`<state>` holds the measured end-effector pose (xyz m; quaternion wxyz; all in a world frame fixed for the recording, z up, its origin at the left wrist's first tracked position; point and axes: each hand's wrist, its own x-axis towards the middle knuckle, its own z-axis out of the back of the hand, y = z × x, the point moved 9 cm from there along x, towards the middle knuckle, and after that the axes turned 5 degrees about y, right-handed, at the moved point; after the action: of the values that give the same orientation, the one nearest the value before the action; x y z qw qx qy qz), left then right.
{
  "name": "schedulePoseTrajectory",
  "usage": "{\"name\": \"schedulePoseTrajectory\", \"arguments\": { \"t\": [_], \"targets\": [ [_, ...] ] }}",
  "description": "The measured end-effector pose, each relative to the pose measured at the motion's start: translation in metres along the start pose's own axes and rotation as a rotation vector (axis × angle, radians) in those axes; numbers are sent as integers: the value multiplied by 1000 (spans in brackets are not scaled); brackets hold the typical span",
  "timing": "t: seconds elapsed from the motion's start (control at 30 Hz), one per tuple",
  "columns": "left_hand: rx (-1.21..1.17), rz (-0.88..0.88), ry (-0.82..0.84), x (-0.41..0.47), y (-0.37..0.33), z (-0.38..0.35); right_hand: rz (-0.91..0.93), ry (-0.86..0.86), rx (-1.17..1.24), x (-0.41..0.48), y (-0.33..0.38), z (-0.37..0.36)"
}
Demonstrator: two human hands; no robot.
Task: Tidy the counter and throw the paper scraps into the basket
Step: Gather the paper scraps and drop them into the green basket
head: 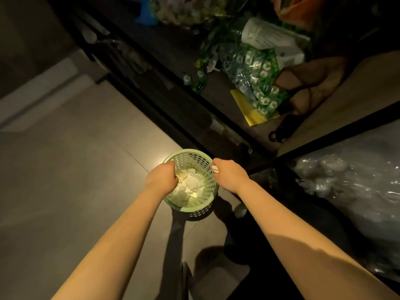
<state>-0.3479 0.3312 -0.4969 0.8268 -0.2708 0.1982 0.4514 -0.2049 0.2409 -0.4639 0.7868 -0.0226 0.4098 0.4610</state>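
Finish the drop at the basket, set low over the floor and below the tabletop, with white scraps already heaped inside. Hold the left hand where seen now, fingers curled over the left rim and gripping, to steady the light plastic wall. Mind the right hand at the right rim, pinching a small white piece, seemingly a scrap, right at the edge; cannot tell whether gripping the rim as well. Carry that piece inward past the rim before letting go, never over the edge itself, to guard against fluttering out onto the floor. Release low, close to the heap, without pressing down hard, likely enough to tip so light a basket. Cannot tell whether standing on the floor or lifted a little; if lifted, keep level between both hands. Then look back up to the tabletop, crowded with a green bag and a yellow sheet, and check for leftover scraps; none plainly visible there in this dim light.
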Motion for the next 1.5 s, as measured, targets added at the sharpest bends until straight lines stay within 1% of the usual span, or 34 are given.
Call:
{"name": "schedulePoseTrajectory", "arguments": {
  "t": [0.2, 0.37, 0.5, 0.57, 0.8, 0.87, 0.97, 1.1, 1.3, 1.5],
  "targets": [
    [-76, 40, 49, 33, 4, -33, -4, 65, -28, 35, -5, -27],
    [-21, 1, 85, 52, -7, -50, 5, 67, -64, 51, -12, -39],
    [33, 26, 215, 57, 1, -63, -22, 59, -35, 61, -19, -39],
    [33, 45, 246, 56, 9, -63, -24, 52, -31, 67, -18, -40],
    [-5, -17, 149, 48, 8, -35, -4, 10, 38, 83, 1, -47],
    [-4, -10, 149, 44, 10, -32, 26, 60, 57, 88, 5, -55],
    [27, -10, 191, 38, 15, -37, 54, 203, 73, 91, 5, -73],
    [77, 7, 193, 31, 23, -37, 37, 260, -3, 89, -6, -76],
    [156, 26, 192, 22, 22, -23, 12, 245, -41, 74, -11, -58],
    [202, 35, 167, 1, 4, 2, 45, 183, -140, 43, -1, -27]
  ]
}}
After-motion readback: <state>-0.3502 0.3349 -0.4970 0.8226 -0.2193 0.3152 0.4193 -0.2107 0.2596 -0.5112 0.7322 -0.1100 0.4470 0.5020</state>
